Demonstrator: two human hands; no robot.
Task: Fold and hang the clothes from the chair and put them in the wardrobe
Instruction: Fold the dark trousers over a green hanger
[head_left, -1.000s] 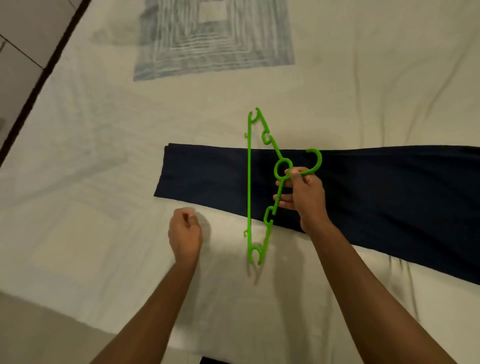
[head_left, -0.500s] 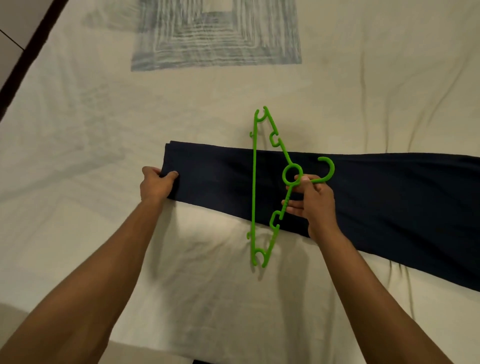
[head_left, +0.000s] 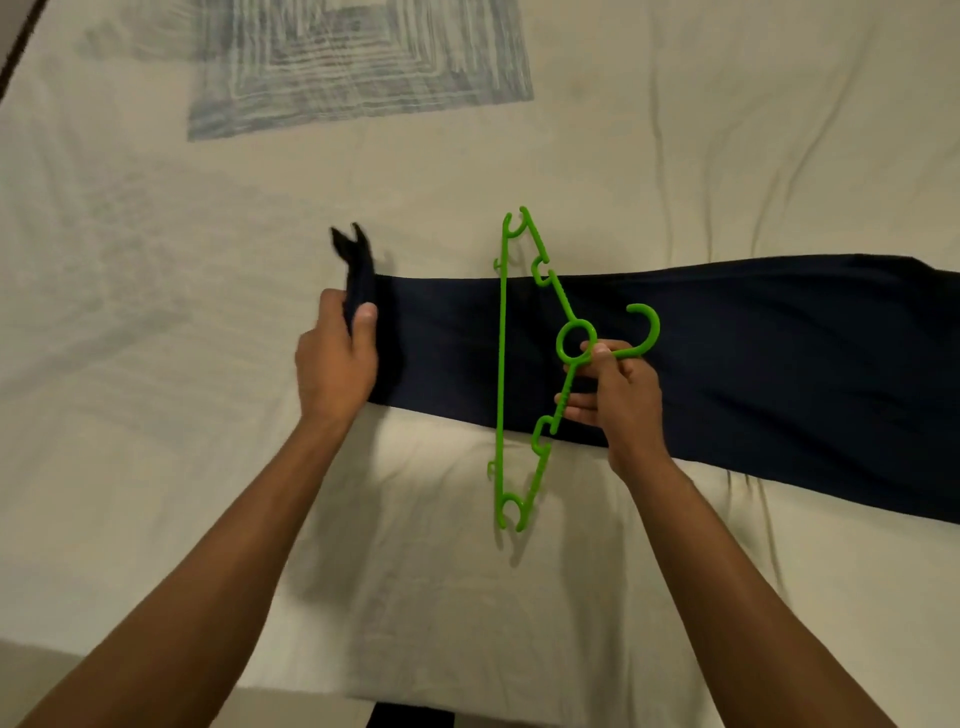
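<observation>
**Trousers and one green hanger on the bed**

Trousers (head_left: 727, 364), dark blue and folded long, lie flat across the pale bed sheet (head_left: 156, 415). I count one pair. Their far end runs off the right side of the picture. The left hand (head_left: 335, 364) grips the near end of the cloth, thumb on top, and that end is bunched up and lifted off the sheet. One green hanger (head_left: 501, 364) is held just over the trousers. The right hand (head_left: 615, 400) pinches it by the ring under the hook. One blue square pattern (head_left: 358, 57) sits at the top. Lots of bare sheet lies above and below the trousers. The bed's front edge shows at the bottom.
</observation>
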